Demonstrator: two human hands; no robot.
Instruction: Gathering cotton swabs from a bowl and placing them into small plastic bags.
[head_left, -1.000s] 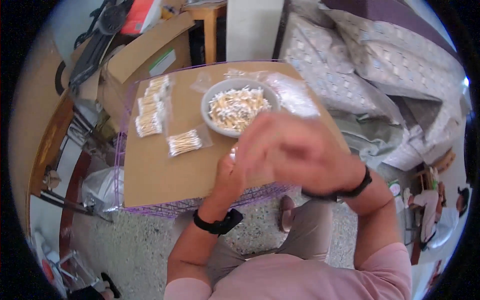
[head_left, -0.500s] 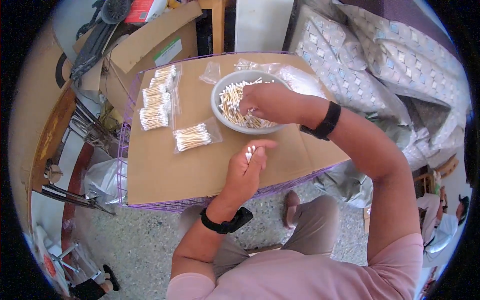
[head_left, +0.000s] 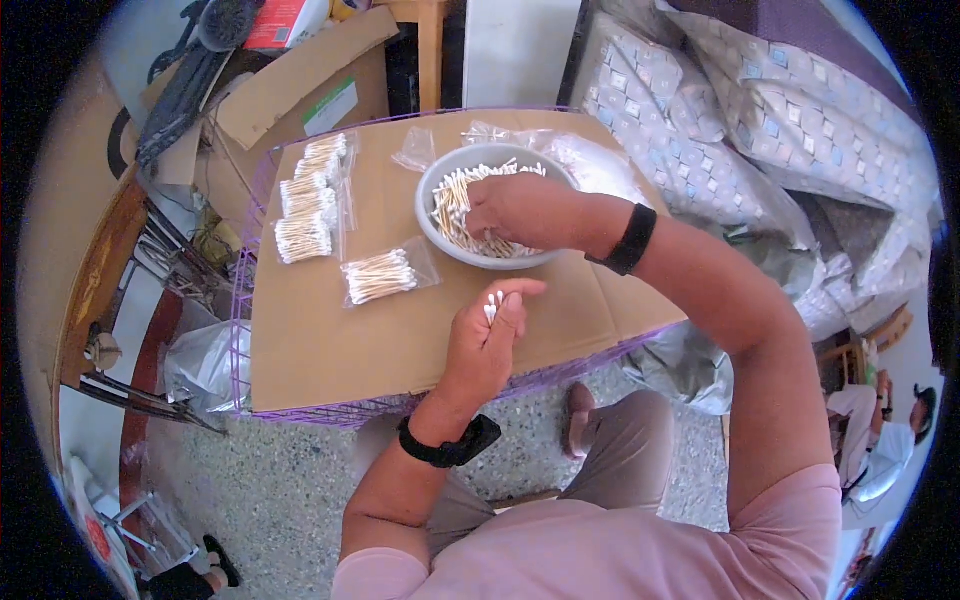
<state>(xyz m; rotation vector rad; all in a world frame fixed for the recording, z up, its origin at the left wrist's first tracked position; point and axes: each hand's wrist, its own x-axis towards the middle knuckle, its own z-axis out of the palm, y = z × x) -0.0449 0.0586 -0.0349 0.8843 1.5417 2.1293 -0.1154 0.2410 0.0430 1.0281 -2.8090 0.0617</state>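
A round grey bowl [head_left: 440,240] full of loose cotton swabs [head_left: 455,195] stands at the far middle of the cardboard-topped table. My right hand [head_left: 520,212] reaches over its rim, fingers curled down and pinching among the swabs; the fingertips are partly hidden. Just in front of the bowl, my left hand [head_left: 487,335] is closed round a few cotton swabs [head_left: 492,305], their white tips showing above the fist, with the index finger pointing right. To its left lies a clear bag of cotton swabs [head_left: 380,276]. Farther left, several more filled bags [head_left: 305,238] overlap in a column.
Clear empty bags [head_left: 595,165] lie behind and right of the bowl, with another [head_left: 415,148] to its left. Purple wire mesh [head_left: 240,350] edges the cardboard tabletop [head_left: 340,360]. A large open carton [head_left: 300,95] stands behind left; wrapped patterned bundles [head_left: 680,130] are piled at right.
My right hand has shifted slightly left and deeper among the swabs in the bowl. My left hand keeps its grip on the swabs. The whole view has moved slightly.
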